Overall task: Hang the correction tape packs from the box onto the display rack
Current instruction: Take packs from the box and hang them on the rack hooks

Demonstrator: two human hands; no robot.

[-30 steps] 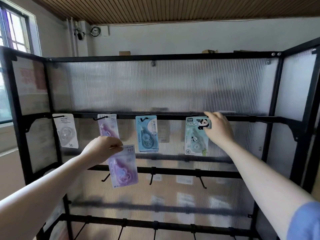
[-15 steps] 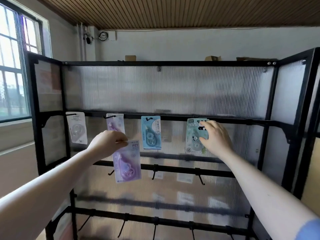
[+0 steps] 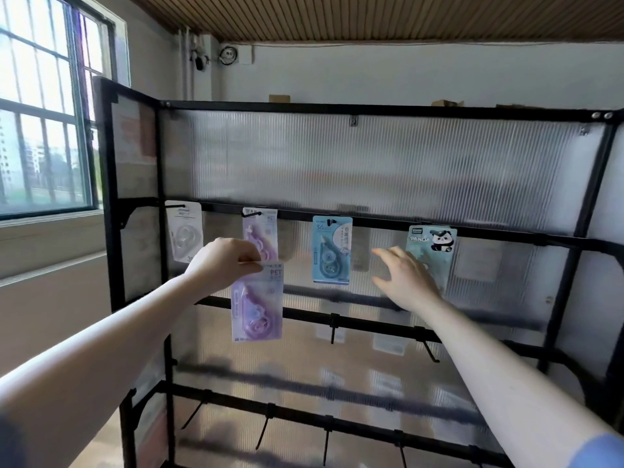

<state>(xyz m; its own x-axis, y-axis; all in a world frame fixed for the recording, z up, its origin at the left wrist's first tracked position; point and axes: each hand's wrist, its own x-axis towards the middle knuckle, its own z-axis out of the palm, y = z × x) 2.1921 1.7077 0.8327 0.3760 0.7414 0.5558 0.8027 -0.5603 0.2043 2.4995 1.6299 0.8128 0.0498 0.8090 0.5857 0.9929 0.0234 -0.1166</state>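
Head view, the only one supplied. Display rack [image 3: 337, 108], black frame with ribbed translucent backing; the upper rail carries four hung correction tape packs: white pack [image 3: 184, 231], hung purple pack [image 3: 261, 231], blue pack [image 3: 332, 249], panda pack [image 3: 432, 244]. Lower rails show bare hooks (one at [image 3: 430, 352]). Left hand [image 3: 224, 263]: fingers and thumb pinch the top edge of a loose purple pack [image 3: 257, 302], which hangs free in front of the rack, just below the hung purple pack and overlapping its lower end. Right hand [image 3: 403, 276]: fingers spread and relaxed, holding nothing, in front of the lower part of the panda pack; whether it touches cannot be told. Window [image 3: 44, 130] at left. The box is not in sight. Risks, as judged: the pinch covers the top edge, so the hang hole (hidden under the fingers) may miss the hook tip; the pack may swing and knock the hung purple pack off its hook; a light pinch could let it drop. Orientation: the loose purple pack's long axis runs vertical, header up, printed face toward the camera, nearly square to the rail.
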